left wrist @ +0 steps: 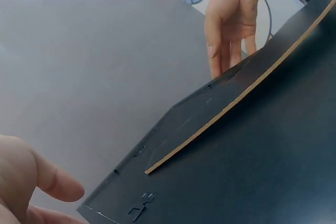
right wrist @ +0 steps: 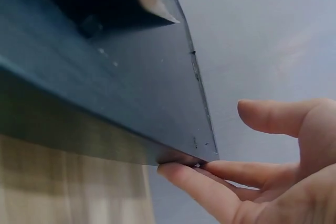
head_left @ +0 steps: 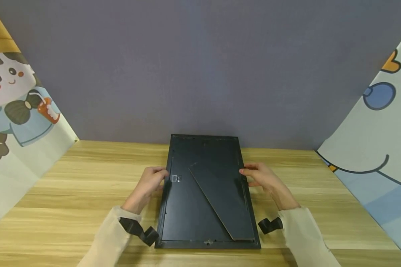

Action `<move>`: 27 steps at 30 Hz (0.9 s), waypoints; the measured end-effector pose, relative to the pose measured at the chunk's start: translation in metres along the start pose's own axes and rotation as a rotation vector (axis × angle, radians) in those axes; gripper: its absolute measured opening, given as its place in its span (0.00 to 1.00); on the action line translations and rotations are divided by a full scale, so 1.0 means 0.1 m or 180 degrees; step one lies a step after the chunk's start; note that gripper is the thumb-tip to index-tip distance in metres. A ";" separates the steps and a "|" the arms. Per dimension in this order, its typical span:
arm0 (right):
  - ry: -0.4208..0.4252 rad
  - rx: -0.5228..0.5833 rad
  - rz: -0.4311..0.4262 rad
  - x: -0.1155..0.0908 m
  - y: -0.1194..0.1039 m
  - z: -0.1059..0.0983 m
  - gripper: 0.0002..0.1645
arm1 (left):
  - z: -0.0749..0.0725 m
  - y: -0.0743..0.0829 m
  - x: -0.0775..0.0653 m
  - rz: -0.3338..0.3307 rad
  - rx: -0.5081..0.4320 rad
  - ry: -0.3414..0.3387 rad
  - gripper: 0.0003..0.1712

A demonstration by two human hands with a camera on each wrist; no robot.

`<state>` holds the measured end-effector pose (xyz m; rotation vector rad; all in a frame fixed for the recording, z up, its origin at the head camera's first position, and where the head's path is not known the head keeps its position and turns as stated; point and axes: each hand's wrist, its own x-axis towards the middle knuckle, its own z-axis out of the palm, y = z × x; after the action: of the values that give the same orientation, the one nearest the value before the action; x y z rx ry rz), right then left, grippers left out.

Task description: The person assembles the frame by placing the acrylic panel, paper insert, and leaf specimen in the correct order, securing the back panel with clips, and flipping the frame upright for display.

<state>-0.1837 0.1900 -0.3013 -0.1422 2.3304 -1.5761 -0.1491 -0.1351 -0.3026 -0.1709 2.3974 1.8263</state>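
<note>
A black picture frame [head_left: 204,207] lies back side up on the wooden table. A slanted stand flap [head_left: 220,207] with a bare tan edge crosses its backing, raised from the backing in the left wrist view. My left hand [head_left: 148,185] is at the frame's left side, its thumb [left wrist: 65,186] extended close to the edge; its other fingers are partly hidden. On the opposite side is my right hand [head_left: 265,181]. In the right wrist view its straight fingers [right wrist: 202,187] touch the frame's lower edge, while the thumb [right wrist: 268,116] stands apart.
The light wooden table [head_left: 87,185] extends to both sides of the frame. A grey panel [head_left: 200,74] rises behind it. Cartoon-printed panels flank the table at left [head_left: 20,167] and right [head_left: 354,137]. A small clear tab [head_left: 176,178] sits on the backing.
</note>
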 end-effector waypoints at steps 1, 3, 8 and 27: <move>0.0009 -0.0012 -0.0009 0.00 -0.02 -0.01 0.37 | 0.00 0.02 0.00 0.0029 0.0009 0.0002 0.25; 0.0031 -0.0029 -0.0033 0.00 -0.05 -0.02 0.38 | -0.01 0.05 0.01 0.0040 0.0011 0.0019 0.25; 0.0082 -0.0067 -0.0125 -0.01 -0.09 -0.06 0.41 | -0.01 0.09 0.04 0.0060 0.0005 0.0084 0.27; 0.0561 0.0140 -0.0539 0.03 -0.27 -0.15 0.40 | -0.02 0.24 0.16 0.0604 -0.0169 0.0601 0.23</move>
<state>-0.1936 0.1928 -0.2720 -0.2029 2.4711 -1.7857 -0.1692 -0.1312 -0.2816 -0.1303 2.5718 2.0420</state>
